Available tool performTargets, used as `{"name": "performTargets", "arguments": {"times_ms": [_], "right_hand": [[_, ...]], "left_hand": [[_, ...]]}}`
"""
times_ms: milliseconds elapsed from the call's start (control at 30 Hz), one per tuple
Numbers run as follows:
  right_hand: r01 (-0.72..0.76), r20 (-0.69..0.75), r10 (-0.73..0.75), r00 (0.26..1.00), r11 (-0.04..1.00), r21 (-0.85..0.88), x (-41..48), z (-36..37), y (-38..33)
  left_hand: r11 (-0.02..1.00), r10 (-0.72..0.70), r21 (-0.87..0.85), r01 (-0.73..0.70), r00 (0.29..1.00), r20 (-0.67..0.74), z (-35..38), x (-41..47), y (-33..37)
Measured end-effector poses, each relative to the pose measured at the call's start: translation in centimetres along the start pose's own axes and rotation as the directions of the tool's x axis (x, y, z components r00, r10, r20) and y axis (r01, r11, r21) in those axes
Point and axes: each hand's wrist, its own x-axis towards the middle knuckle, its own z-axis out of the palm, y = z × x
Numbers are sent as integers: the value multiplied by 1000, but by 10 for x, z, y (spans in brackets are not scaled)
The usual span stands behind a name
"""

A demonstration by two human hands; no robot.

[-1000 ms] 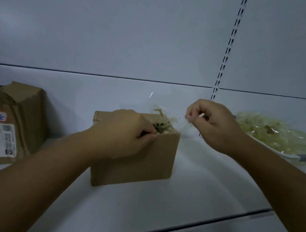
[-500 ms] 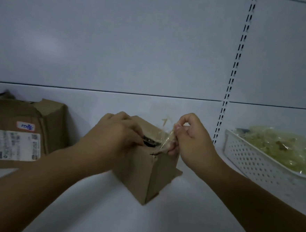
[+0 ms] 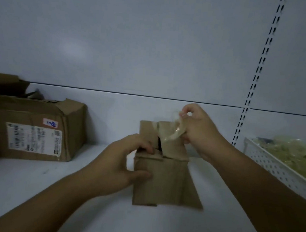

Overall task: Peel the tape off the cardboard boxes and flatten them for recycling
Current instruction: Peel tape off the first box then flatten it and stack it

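A small brown cardboard box [image 3: 163, 183] stands on the white shelf [image 3: 34, 189] in the middle, its top flaps raised upright. My left hand [image 3: 127, 166] grips the box's left side, thumb on the front face and fingers hooked over the top edge. My right hand [image 3: 196, 128] is above and right of the flaps, pinching a strip of clear tape [image 3: 174, 133] that still clings to the right flap.
A larger dented cardboard box [image 3: 37, 127] with a shipping label lies at the left, more cardboard behind it. A white perforated basket [image 3: 265, 160] holding crumpled clear tape sits at the right. A slotted upright runs up the back wall.
The box has been turned square to me and its top flaps have come up. My right hand has pulled the tape upward and to the right. My left hand shifted to the box's side.
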Motion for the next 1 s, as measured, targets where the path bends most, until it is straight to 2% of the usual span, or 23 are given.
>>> {"name": "performTargets", "arguments": {"times_ms": [67,167,200,300,333,367,400,433,467,500,533,600,667,700,733,767,833,867,900,933,1000], "right_hand": [[-89,-30,99,995,965,245,8,-4,-1],[-150,13,157,987,908,391,9,3,1],[-159,19,166,986,894,420,7,9,0],[-161,9,185,983,832,531,-1,29,-6],[-157,12,185,983,800,579,-5,34,-8],[-159,22,186,982,765,624,-7,37,-9],[-170,43,189,981,730,662,-10,40,-11],[-182,65,190,980,705,686,-11,42,-13],[-184,78,181,980,700,690,-12,42,-15],[-168,71,163,984,718,675,-12,41,-18],[-133,36,142,989,763,632,-9,38,-20],[-47,-92,95,991,904,425,-4,29,-23],[-24,-233,88,969,965,262,5,17,-20],[-44,-283,124,951,961,273,9,9,-17],[-67,-302,185,935,930,362,12,1,-14],[-84,-277,254,927,859,505,15,-6,-11],[-105,-135,319,938,633,767,18,-17,-6],[-113,-80,318,945,545,831,18,-20,-2],[-123,-55,319,946,510,851,19,-23,1],[-132,-58,326,943,530,837,20,-28,5],[-150,-118,334,935,674,723,20,-41,10]], "left_hand": [[998,-57,-30,58,998,26,-21,-4,-10],[984,-80,152,92,993,-84,-36,-6,-17],[986,-96,120,113,985,-143,-35,-6,-16],[956,-230,-242,166,935,-269,-32,-3,3],[944,-240,-292,154,927,-288,-33,-1,10],[946,-251,-270,182,936,-248,-35,-1,16],[961,-251,-163,223,952,-177,-37,-1,20],[964,-249,63,258,961,-116,-36,-3,23],[915,-244,316,250,968,-60,-33,-4,26],[844,-229,496,205,973,-13,-29,-5,29],[790,-192,596,143,981,19,-23,-6,28],[772,-53,635,3,997,59,-15,-7,21],[812,73,573,-109,994,85,-20,-6,10],[831,114,530,-166,985,129,-26,-4,4],[845,122,497,-197,976,181,-35,-2,-1],[848,105,487,-208,967,231,-44,1,-7],[808,35,554,-199,955,293,-63,9,-20],[784,-17,594,-179,951,309,-71,15,-24],[770,-64,619,-153,948,313,-76,20,-28],[768,-94,627,-129,946,310,-79,25,-32],[810,-128,583,-61,952,277,-78,30,-37]]}}
